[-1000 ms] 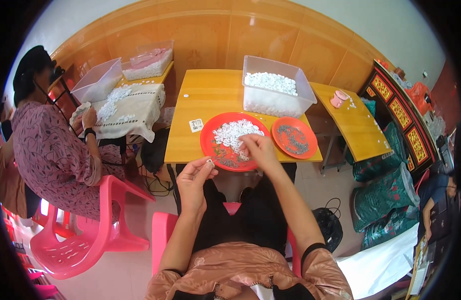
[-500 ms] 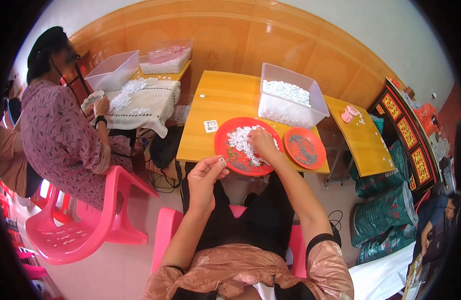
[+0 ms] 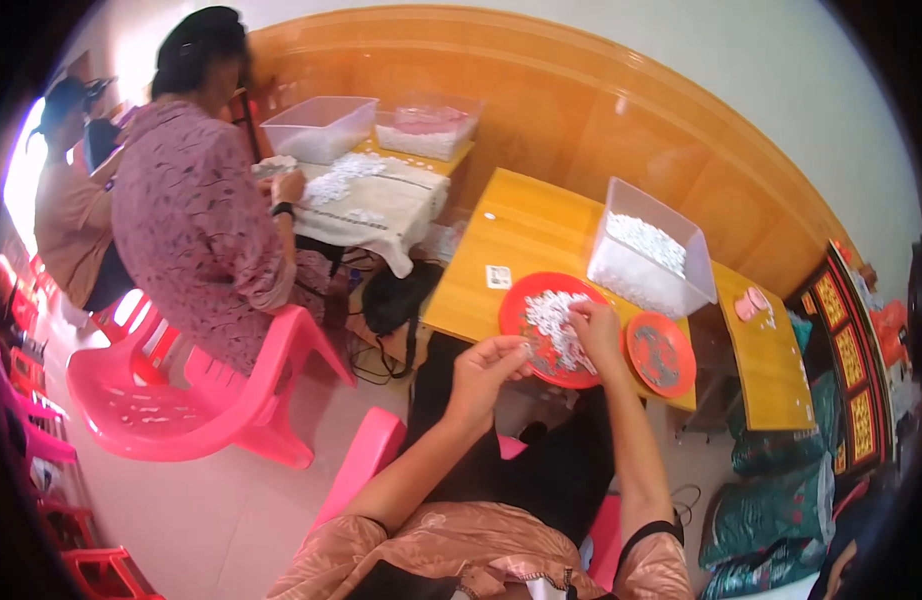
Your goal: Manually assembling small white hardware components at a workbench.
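Note:
My left hand is raised at the near left rim of a red plate. Its thumb and forefinger pinch a small white piece, mostly covered by the fingertips. Over the plate, my right hand has its fingers drawn together at the right side of a heap of small white ring-like pieces. What those fingers hold, if anything, is hidden. Small grey pieces lie beside the heap. A smaller orange-red plate to the right carries more small grey pieces.
A clear plastic bin of white pieces stands behind the plates on the yellow table. To the left, a co-worker handles pieces at a cloth-covered table. A pink chair and dark green sacks flank me.
My view has swung to the left, so the tables and plates appear farther right. My right hand has shifted rightward over the heap. The left hand keeps its pinch, slightly nearer the plate.

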The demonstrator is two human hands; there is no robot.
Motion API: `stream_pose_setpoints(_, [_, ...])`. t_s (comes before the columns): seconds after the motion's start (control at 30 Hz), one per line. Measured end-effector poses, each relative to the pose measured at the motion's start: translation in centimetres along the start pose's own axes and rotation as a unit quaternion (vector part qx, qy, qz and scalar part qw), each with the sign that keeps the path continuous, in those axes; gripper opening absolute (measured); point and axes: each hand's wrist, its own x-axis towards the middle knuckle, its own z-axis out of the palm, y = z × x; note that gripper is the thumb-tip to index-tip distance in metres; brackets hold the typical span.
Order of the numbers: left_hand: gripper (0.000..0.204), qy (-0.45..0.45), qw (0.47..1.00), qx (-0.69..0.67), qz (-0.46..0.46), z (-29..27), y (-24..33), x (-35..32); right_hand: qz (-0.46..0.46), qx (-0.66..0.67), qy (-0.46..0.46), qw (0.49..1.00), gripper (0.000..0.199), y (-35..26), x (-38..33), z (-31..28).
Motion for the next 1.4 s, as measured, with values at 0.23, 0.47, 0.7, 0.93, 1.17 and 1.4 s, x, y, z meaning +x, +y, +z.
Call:
stream_pose_setpoints(0.23, [0.012, -0.006, 1.0, 0.009, 0.006, 0.4, 0.1, 0.0, 0.193, 0.566, 0.026, 0.801, 0.025, -10.7, -7.5, -2.3])
stream_pose_setpoints(0.47, [0.011, -0.033, 0.998, 0.031, 0.035, 1.7, -0.3, -1.2, 0.263, 0.655, 0.038, 0.707, 0.02, -12.1, -11.0, -2.6])
stream_pose_setpoints(0.7, [0.011, -0.027, 0.996, 0.053, 0.063, 1.8, -0.1, -1.6, 0.262, 0.697, 0.02, 0.667, 0.022, -12.2, -11.7, -2.0])
stream_pose_setpoints(0.93, [0.011, -0.033, 0.996, 0.063, 0.06, 1.8, -0.1, -1.6, 0.264, 0.696, 0.034, 0.667, 0.023, -12.6, -11.6, -2.0])
stream_pose_setpoints(1.17, [0.012, -0.022, 0.999, 0.014, 0.031, 1.7, -0.1, -1.4, 0.154, 0.609, 0.088, 0.773, 0.018, -12.7, -11.7, -1.5])
stream_pose_setpoints(1.4, [0.013, -0.007, 0.999, 0.0, 0.037, 1.9, 0.1, -1.6, 0.124, 0.515, 0.129, 0.838, 0.016, -13.5, -11.6, -1.6])
